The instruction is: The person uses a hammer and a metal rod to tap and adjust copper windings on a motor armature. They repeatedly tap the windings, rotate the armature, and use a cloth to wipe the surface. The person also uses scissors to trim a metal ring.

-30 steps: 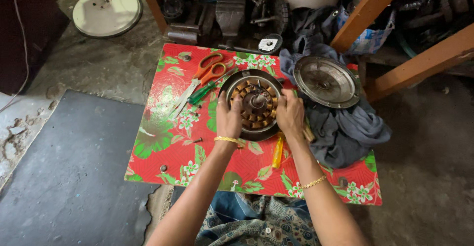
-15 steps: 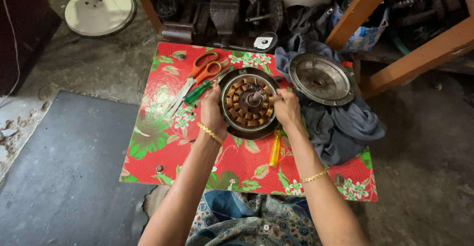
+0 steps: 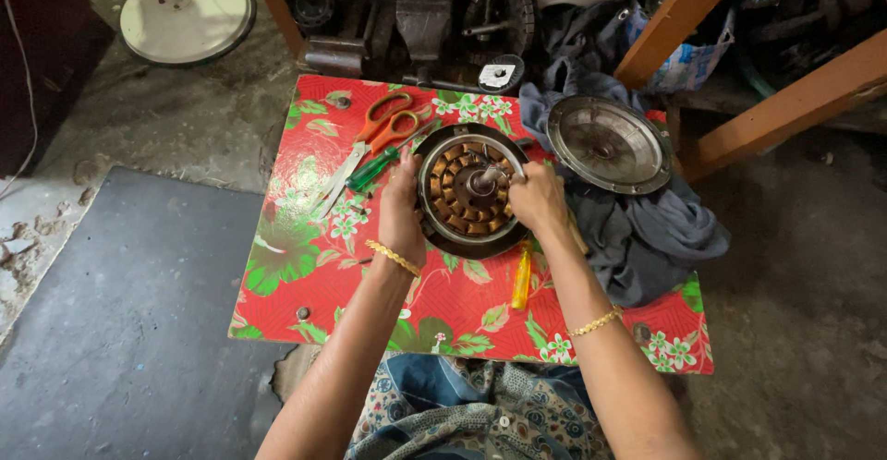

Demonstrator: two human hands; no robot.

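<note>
1. Round dark metal motor housing (image 3: pixel 467 192), with a ring of copper-coloured coils and a short steel shaft at its middle, is seen lying near the centre of the worktop (image 3: pixel 305 275), a low board covered in red cloth with green leaves and white flowers.
2. The left hand (image 3: pixel 402 206) is closed on the left rim of the housing, fingers curled over the edge; a gold bangle is worn at its wrist.
3. The right hand (image 3: pixel 538 199) is closed on the right rim of the housing, its fingertips reaching in towards the shaft; a gold chain bracelet (image 3: pixel 596 321) is worn further down that forearm.
4. A pair of orange-handled scissors (image 3: pixel 370 141) is laid to the far left of the housing, blades pointing near-left.
5. A green-handled screwdriver (image 3: pixel 374 169) is laid just beside the scissors, its handle close to the left hand.
6. A yellow-handled tool (image 3: pixel 522 277) is laid on the worktop just near of the housing, between the two forearms.
7. A round grey metal cover plate (image 3: pixel 607 143) is rested to the right of the housing on a crumpled grey-blue cloth (image 3: pixel 647 238), which is draped over the right edge of the worktop.
8. A white round fan base (image 3: pixel 189 15) is stood on the concrete floor at the far left, well apart from the worktop.
9. Dark metal machine parts (image 3: pixel 434 17) are piled on the floor just beyond the far edge of the worktop.
</note>
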